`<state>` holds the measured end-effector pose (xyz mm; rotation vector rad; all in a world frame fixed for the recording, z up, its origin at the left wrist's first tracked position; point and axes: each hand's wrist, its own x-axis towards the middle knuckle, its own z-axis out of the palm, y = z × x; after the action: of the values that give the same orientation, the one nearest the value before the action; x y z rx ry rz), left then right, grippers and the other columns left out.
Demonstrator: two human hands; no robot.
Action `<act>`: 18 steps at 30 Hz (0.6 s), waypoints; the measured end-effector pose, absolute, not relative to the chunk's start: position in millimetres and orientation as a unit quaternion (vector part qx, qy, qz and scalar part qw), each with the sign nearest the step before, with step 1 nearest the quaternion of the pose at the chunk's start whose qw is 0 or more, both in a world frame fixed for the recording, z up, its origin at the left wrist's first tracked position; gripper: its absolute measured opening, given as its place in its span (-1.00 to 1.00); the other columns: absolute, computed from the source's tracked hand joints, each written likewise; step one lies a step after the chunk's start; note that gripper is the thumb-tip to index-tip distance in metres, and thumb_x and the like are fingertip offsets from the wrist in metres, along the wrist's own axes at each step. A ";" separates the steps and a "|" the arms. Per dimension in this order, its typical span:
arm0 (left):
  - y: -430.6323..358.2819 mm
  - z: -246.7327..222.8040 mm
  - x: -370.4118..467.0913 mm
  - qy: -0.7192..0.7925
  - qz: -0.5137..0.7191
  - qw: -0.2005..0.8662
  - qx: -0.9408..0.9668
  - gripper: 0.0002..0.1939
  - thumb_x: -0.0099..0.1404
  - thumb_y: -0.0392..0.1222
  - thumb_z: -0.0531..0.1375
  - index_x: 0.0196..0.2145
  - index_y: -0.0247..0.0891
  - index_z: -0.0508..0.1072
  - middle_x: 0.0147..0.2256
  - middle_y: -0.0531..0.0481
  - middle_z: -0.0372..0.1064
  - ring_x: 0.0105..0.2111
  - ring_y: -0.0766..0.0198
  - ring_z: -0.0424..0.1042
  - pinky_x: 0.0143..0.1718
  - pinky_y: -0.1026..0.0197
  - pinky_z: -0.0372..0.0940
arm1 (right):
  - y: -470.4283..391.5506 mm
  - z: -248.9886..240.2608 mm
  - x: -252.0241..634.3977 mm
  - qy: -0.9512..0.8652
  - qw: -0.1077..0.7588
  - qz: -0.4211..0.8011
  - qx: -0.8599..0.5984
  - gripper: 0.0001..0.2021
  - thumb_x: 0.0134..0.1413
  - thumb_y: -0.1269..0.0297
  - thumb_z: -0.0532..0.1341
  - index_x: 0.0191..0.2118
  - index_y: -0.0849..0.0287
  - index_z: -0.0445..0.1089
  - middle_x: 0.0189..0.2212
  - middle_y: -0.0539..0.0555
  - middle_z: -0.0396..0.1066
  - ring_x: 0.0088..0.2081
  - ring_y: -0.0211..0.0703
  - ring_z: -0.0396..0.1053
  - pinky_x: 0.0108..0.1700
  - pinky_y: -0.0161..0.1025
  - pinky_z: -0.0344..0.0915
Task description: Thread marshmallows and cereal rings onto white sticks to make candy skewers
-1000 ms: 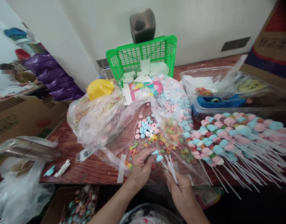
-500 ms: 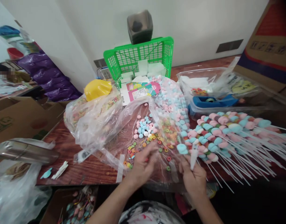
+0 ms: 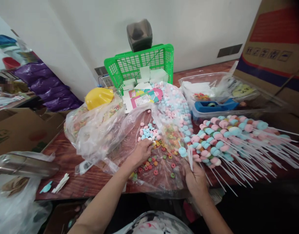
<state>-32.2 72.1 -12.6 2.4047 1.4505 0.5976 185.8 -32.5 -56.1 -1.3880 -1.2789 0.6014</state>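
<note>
My right hand (image 3: 195,177) is closed round several white sticks (image 3: 189,157). A blue marshmallow (image 3: 182,151) sits on the tip of one of them. My left hand (image 3: 142,152) is at the near edge of a loose pile of pink, blue and white marshmallows (image 3: 148,130), its fingers curled together; whatever is between the fingertips is hidden. Ring-shaped candies (image 3: 155,163) in several colours lie scattered on clear plastic just right of that hand. Beside my right hand rests a heap of marshmallow skewers (image 3: 227,138), their white sticks pointing right and toward me.
A bag of marshmallows (image 3: 175,100) and a bag of ring candies with a yellow bowl (image 3: 99,98) lie behind. Farther back stands a green basket (image 3: 139,61). A blue tape dispenser (image 3: 212,105) is at right, a metal flask (image 3: 29,165) at left. Another person is at far left.
My left hand has moved forward and left, from over the ring candies to the marshmallow pile. My right hand keeps the sticks, which now show fanned apart. The view has shifted slightly.
</note>
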 end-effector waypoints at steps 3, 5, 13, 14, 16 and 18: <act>64.1 -11.9 -41.5 0.505 0.227 0.131 0.823 -0.85 0.26 -0.32 0.08 -0.40 -0.27 0.44 -0.42 -0.03 0.38 -0.37 0.26 0.34 -0.27 0.22 0.24 | -34.0 -61.4 185.4 -0.646 0.512 0.117 -0.554 -0.72 0.12 0.38 0.06 -0.13 0.24 0.47 -0.45 0.07 0.53 -0.47 -0.15 0.47 -0.40 -0.27 0.41; 57.8 -12.2 -45.8 0.503 0.244 0.117 0.821 -0.81 0.28 -0.32 0.06 -0.44 -0.28 0.43 -0.43 -0.04 0.36 -0.37 0.25 0.33 -0.28 0.21 0.24 | -35.0 -64.0 183.9 -0.699 0.488 0.038 -0.521 -0.66 0.04 0.50 0.02 -0.13 0.23 0.45 -0.36 0.11 0.56 -0.37 -0.12 0.52 -0.32 -0.24 0.45; 47.8 -16.4 -59.8 0.518 0.331 0.103 0.782 -0.82 0.27 -0.32 0.08 -0.29 -0.29 0.49 -0.29 -0.11 0.42 -0.26 0.21 0.38 -0.19 0.17 0.27 | -37.5 -62.1 183.2 -0.723 0.457 0.003 -0.518 -0.64 0.02 0.56 -0.01 -0.13 0.28 0.44 -0.35 0.15 0.56 -0.35 -0.12 0.54 -0.30 -0.26 0.46; 48.2 -15.6 -62.5 0.529 0.340 0.117 0.768 -0.83 0.26 -0.32 0.09 -0.28 -0.29 0.49 -0.32 -0.09 0.43 -0.29 0.22 0.39 -0.21 0.18 0.27 | -37.6 -61.3 183.7 -0.715 0.463 0.016 -0.524 -0.66 0.04 0.54 -0.01 -0.14 0.28 0.44 -0.38 0.13 0.56 -0.39 -0.13 0.53 -0.33 -0.28 0.46; 48.4 -13.3 -65.9 0.549 0.317 0.151 0.758 -0.85 0.23 -0.32 0.12 -0.32 -0.28 0.50 -0.38 -0.04 0.43 -0.35 0.25 0.40 -0.26 0.21 0.26 | -37.2 -59.4 184.2 -0.699 0.472 0.033 -0.537 -0.69 0.06 0.50 0.01 -0.18 0.28 0.46 -0.45 0.10 0.55 -0.47 -0.15 0.51 -0.41 -0.31 0.43; 47.2 -11.1 -65.4 0.557 0.256 0.168 0.772 -0.86 0.21 -0.32 0.14 -0.33 -0.26 0.51 -0.38 -0.01 0.42 -0.34 0.26 0.39 -0.26 0.23 0.24 | -36.5 -57.4 184.0 -0.689 0.472 0.043 -0.548 -0.71 0.07 0.46 0.02 -0.21 0.27 0.47 -0.50 0.07 0.53 -0.51 -0.16 0.48 -0.45 -0.32 0.41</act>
<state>-65.4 47.2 -11.1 2.1962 1.5852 0.7291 184.0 -36.5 -57.4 -1.3419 -1.6881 0.1044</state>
